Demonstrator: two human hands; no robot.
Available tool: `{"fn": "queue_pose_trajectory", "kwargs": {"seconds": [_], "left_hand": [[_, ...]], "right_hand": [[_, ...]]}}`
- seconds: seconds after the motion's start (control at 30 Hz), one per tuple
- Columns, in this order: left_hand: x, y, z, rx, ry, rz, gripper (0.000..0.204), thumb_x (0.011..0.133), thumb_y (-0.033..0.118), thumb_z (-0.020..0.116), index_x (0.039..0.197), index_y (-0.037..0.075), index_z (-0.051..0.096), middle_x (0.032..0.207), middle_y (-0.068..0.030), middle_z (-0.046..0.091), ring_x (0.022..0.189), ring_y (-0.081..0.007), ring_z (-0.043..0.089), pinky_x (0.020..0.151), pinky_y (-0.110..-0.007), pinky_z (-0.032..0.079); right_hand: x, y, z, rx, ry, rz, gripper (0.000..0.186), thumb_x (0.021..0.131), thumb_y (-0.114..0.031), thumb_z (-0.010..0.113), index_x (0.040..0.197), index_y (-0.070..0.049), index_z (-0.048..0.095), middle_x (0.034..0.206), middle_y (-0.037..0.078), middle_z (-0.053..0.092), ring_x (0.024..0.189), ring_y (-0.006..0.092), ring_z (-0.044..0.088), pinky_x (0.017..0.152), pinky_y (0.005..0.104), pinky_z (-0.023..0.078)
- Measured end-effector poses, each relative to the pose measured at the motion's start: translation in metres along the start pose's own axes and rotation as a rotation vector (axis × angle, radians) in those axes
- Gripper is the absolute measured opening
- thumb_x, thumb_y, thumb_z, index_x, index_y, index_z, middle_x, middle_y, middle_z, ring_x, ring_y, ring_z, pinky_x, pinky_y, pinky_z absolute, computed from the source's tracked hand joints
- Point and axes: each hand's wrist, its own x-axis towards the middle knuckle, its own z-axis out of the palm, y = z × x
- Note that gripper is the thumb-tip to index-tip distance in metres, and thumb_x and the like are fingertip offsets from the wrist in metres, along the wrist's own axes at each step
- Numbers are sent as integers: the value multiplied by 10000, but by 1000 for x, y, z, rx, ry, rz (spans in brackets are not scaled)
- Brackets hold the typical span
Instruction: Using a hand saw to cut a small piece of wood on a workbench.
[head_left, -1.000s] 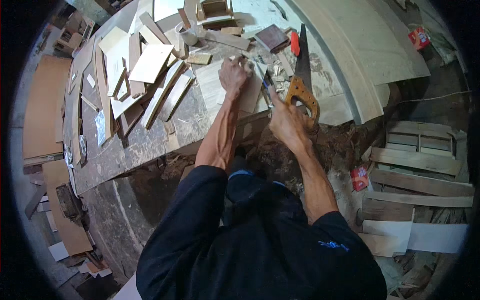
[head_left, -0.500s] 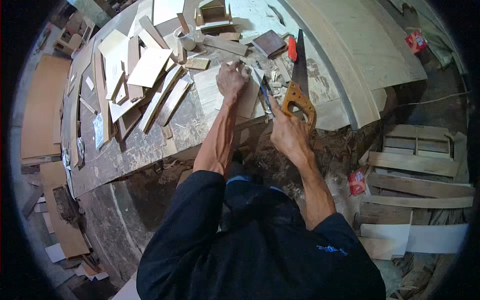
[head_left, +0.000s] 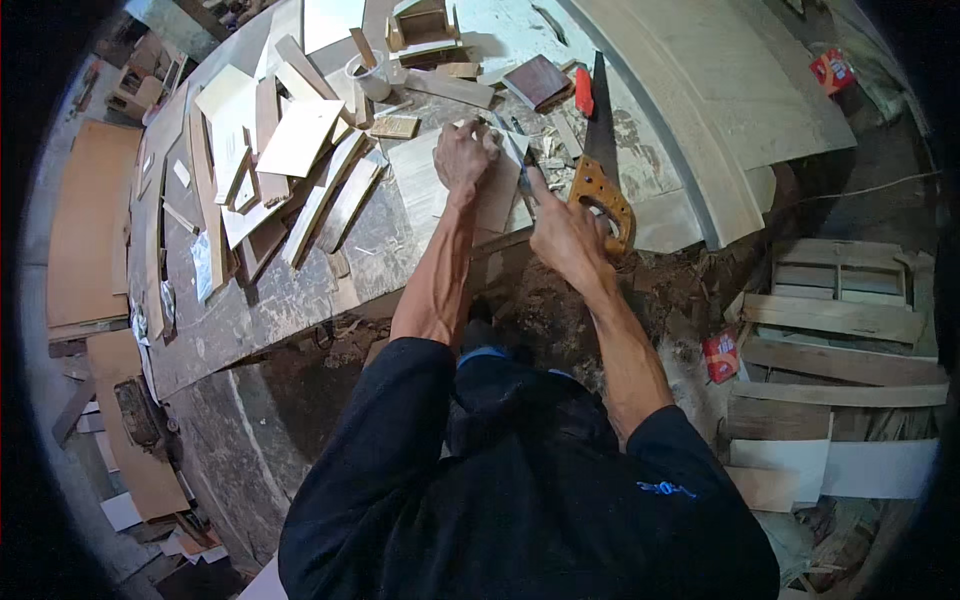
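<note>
My left hand (head_left: 467, 160) is closed, with bent fingers pressing on a small light-brown wooden panel (head_left: 497, 208). Under and left of that panel lies a paler board (head_left: 412, 178). In my right hand (head_left: 572, 238) is a slim blue tool (head_left: 525, 172), its exact kind unclear; my index finger stretches along it toward the panel's right edge. Most of the tool is covered by the finger. Just right of this hand rests a handsaw (head_left: 603, 188) with a yellow-brown wooden handle and a dark blade. A red-handled tool (head_left: 584, 92) lies against the blade.
Wood offcuts (head_left: 300, 137) are heaped on the bench's left side. Behind them are a white cup (head_left: 370, 78) holding a stick and a small wooden box (head_left: 424, 30). A dark-red block (head_left: 537, 82) sits beyond my hands. Stacked planks (head_left: 835, 318) stand at the right.
My right hand has shifted slightly left with the blue tool, and its index finger now reaches further along it. The left hand keeps its place on the panel.
</note>
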Motion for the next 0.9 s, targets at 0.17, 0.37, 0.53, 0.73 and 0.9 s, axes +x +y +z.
{"fn": "queue_pose_trajectory", "kwargs": {"seconds": [0.17, 0.37, 0.53, 0.73, 0.9], "left_hand": [[-7, -12, -3, 32, 20, -7, 339, 774, 375, 686, 1050, 183, 736, 941, -173, 618, 909, -334, 623, 801, -434, 500], [2, -26, -4, 92, 73, -16, 351, 784, 379, 685, 1082, 197, 728, 986, -176, 626, 944, -340, 626, 817, -433, 502], [1, 0, -5, -30, -87, -79, 421, 798, 439, 691, 1152, 212, 707, 1104, -208, 605, 1013, -385, 616, 856, -458, 500], [-4, -16, -12, 25, -24, -55, 382, 777, 404, 708, 1103, 206, 720, 1015, -185, 616, 932, -356, 629, 809, -443, 508], [2, -6, -11, -34, 17, -40, 359, 779, 385, 703, 1079, 189, 720, 983, -180, 616, 922, -348, 632, 786, -442, 509]], "right_hand": [[-11, 3, 5, 73, -67, 9, 657, 812, -43, 541, 1450, -91, 392, 799, 272, 651, 776, 452, 650, 701, 537, 493], [-14, 2, 4, 12, -45, -93, 678, 808, -42, 540, 1462, -88, 368, 834, 272, 663, 794, 447, 654, 737, 538, 496], [10, -9, 1, 14, -28, 2, 664, 808, -34, 524, 1454, -74, 378, 875, 302, 658, 840, 459, 656, 770, 530, 500], [-10, -1, 5, 13, -3, -11, 623, 864, -110, 491, 1471, -194, 380, 883, 260, 680, 877, 451, 655, 813, 550, 476], [3, 12, 23, 30, 8, -8, 626, 877, -179, 480, 1489, -206, 349, 777, 298, 648, 767, 484, 643, 731, 576, 475]]}}
